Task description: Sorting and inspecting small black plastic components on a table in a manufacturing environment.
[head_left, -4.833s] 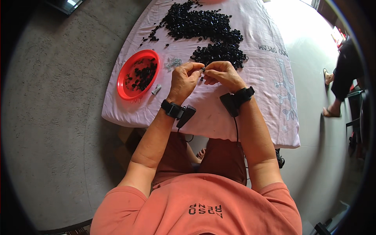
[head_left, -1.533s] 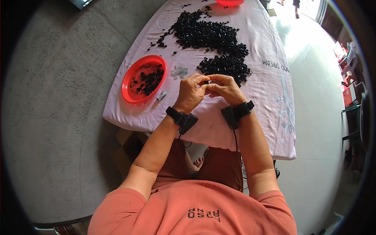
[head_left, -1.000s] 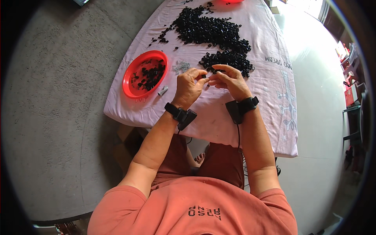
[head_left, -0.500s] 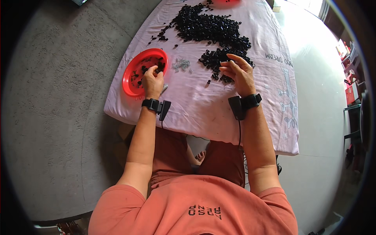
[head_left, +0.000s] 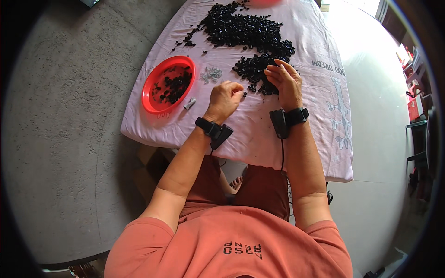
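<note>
One red bowl (head_left: 145, 98) with black pieces in it sits on the cloth-covered surface (head_left: 250, 139), between 9 and 10 o'clock from the left hand. A small grey tapered object (head_left: 189, 104) lies just beside the bowl, at 9 o'clock from that hand; a scatter of pale grey bits (head_left: 211, 74) is at 11. The left hand (head_left: 223, 99) has its fingers curled in; whether its grip holds anything I cannot tell. One loose black piece (head_left: 244, 94) shows just beside its fingertips, toward 3 o'clock. A big heap of black pieces (head_left: 248, 34) spreads from 12 to 2 o'clock. The right hand (head_left: 286, 83), fingers loosely bent, is by the heap's near edge; its grip's contents are hidden.
</note>
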Motion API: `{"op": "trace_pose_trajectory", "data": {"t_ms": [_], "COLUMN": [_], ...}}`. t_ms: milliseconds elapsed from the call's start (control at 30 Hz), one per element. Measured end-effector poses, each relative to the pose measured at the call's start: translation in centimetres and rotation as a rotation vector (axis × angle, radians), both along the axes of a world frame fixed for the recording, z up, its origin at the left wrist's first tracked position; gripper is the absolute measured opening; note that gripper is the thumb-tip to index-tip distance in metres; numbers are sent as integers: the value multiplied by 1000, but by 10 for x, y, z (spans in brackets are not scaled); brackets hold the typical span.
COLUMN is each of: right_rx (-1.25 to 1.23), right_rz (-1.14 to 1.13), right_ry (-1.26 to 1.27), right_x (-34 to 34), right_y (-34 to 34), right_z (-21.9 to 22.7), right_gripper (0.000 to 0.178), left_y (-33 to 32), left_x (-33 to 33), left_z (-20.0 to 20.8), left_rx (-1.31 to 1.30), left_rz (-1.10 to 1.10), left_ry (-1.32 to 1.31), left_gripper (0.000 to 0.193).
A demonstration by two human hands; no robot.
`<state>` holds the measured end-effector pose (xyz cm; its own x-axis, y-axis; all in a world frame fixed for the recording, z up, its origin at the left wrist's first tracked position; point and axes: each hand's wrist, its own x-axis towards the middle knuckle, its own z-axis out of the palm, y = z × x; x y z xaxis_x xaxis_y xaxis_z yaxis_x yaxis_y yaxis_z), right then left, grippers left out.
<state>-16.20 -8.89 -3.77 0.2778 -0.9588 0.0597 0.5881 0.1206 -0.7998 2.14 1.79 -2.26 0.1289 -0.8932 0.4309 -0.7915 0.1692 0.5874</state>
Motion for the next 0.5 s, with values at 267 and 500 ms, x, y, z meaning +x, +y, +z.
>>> {"op": "trace_pose_trajectory", "data": {"t_ms": [267, 500], "right_rx": [-26, 94], "right_rz": [-677, -801], "right_ry": [61, 88], "right_x": [-4, -2], "right_y": [-4, -13], "right_z": [4, -13], "right_gripper": [24, 20], "left_y": [-2, -6], "left_x": [-17, -24], "left_z": [0, 0], "left_rx": [146, 126], "left_rz": [-77, -123], "left_ry": [4, -19], "left_gripper": [17, 15]}}
